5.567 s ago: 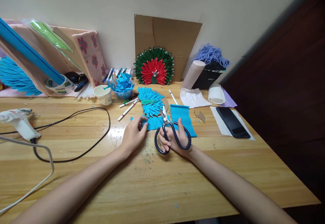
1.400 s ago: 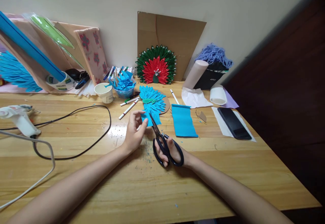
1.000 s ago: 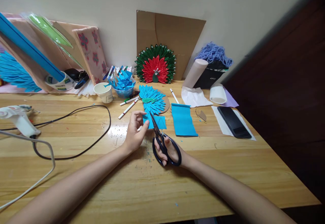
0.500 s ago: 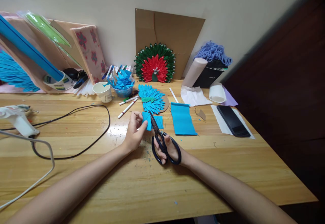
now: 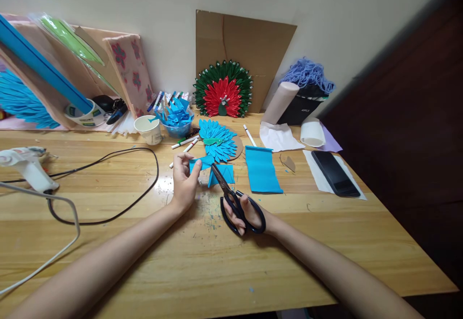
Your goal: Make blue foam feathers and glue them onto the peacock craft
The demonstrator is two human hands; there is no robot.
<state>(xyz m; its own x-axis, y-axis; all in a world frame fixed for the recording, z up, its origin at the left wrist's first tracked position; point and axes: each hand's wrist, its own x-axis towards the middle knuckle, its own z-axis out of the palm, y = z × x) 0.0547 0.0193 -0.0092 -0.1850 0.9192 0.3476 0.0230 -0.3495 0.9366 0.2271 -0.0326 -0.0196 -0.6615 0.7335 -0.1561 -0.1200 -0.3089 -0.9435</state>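
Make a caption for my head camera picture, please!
Left hand pinches a blue strip; right hand holds black-handled scissors.

Blue paper (image 5: 203, 163) in left grip (image 5: 185, 182), scissors (image 5: 227, 190) in right grip (image 5: 253, 214)

Craft workspace: wooden table (image 5: 202, 275), scissors (image 5: 226, 188), glue gun (image 5: 32, 168), markers (image 5: 186, 141), red-and-green paper-like peacock (image 5: 223, 90).

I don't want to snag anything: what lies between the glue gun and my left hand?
In the head view, a loop of black cable lies on the table between the glue gun and your left hand, with dark specks nearer the hand.
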